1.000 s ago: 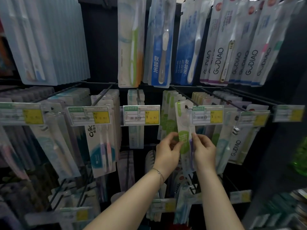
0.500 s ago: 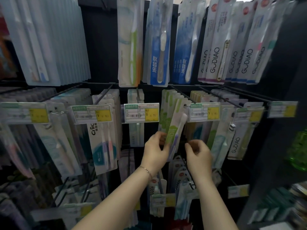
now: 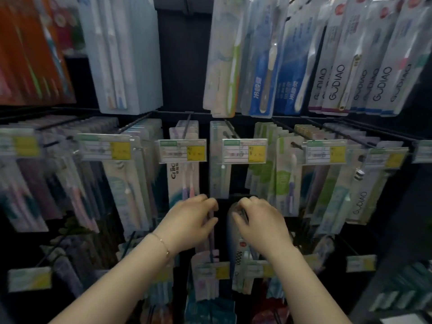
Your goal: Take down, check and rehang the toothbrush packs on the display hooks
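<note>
Now that both hands have dropped from the middle row of the display rack to the row below, bare forearms rise from the bottom edge of the view, a thin bracelet [image 3: 163,245] on the left wrist. The left hand [image 3: 190,222] is curled against a slim pack [image 3: 211,244] with a dark handle; motion blur hides whether it actually grips it. Just beside it and not touching, the right hand [image 3: 260,224] curls its fingers over the top of a rounded blister pack [image 3: 236,249] marked "10000". Its thumb lies on the pack's face, apparently pinching it where it hangs. Both palms face the rack, wrists roughly level. Above and behind them, the green toothbrush pack [image 3: 284,181] that the hands held a second ago now hangs free. It sits at the front of its stack on the display hook [image 3: 295,144], left of a yellow price tag [image 3: 325,152]. That pack looks checked and rehung, and the next one appears about to come down. Farther up, the top row's GUDIAO packs [image 3: 336,76] hang in their rank.
</note>
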A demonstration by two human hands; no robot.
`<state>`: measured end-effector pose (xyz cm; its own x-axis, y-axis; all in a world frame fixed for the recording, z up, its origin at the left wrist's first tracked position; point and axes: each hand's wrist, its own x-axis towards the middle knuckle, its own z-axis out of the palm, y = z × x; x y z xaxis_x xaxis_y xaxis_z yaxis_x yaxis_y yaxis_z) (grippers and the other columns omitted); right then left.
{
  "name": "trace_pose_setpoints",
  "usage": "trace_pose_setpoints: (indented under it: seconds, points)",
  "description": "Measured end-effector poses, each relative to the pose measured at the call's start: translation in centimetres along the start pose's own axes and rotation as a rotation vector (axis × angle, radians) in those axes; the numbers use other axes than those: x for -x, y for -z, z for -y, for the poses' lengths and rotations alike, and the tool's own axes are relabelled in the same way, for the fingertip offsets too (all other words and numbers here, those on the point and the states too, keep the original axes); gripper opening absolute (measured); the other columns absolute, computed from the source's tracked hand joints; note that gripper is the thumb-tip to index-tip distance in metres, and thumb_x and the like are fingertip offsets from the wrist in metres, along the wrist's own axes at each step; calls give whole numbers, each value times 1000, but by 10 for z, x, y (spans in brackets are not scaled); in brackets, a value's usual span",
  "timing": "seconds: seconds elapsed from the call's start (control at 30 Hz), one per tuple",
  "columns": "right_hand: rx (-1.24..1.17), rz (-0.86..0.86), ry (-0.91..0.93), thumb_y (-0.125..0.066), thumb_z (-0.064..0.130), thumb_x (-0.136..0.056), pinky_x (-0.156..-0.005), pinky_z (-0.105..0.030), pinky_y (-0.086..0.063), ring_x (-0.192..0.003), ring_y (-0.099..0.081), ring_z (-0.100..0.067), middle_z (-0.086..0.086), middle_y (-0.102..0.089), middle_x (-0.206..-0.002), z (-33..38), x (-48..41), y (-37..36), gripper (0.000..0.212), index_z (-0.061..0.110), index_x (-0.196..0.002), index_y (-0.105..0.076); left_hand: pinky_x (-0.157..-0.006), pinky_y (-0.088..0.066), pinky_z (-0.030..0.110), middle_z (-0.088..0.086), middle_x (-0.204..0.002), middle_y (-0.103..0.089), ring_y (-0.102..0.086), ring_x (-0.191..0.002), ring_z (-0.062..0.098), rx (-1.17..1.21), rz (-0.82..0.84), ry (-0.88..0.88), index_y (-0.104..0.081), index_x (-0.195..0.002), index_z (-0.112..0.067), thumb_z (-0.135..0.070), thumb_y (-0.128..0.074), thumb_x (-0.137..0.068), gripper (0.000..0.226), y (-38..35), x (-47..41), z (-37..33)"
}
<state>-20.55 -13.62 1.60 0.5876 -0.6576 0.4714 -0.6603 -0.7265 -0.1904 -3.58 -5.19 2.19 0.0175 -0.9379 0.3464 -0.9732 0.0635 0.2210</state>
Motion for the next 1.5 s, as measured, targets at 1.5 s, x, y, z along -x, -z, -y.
trace_pose_setpoints:
  seconds: [1.5]
  points:
    - [-519, 100, -85, -41, 14, -99, -74, -33, -46, -98, -59, -31, -15, -57, -116, 386, -125, -152, 22, 6, -116, -52, -75, -50, 34, -9, -91, -49, -56, -88, 15, -75, -48, 389, -50, -91, -27, -34, -49, -93, 8, 123, 205, 269]
